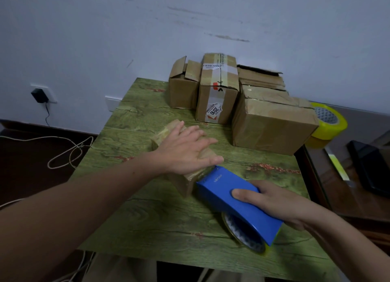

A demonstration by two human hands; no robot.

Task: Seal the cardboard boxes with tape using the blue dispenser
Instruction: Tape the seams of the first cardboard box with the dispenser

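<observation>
A small cardboard box (181, 181) lies in the middle of the green table (147, 218). My left hand (187, 148) rests flat on top of it with the fingers spread, pressing down. My right hand (272, 203) grips the blue tape dispenser (228, 199), whose toothed front edge touches the box's near right corner. A roll of clear tape (242, 233) sits under the dispenser's rear end. Shiny tape shows on the box edge at the blade.
Three more cardboard boxes stand at the table's back: one with open flaps (182, 87), a taped one with labels (218, 91), a larger one (272, 121). A yellow tape roll (329, 121) lies to the right. Cables lie on the dark floor to the left.
</observation>
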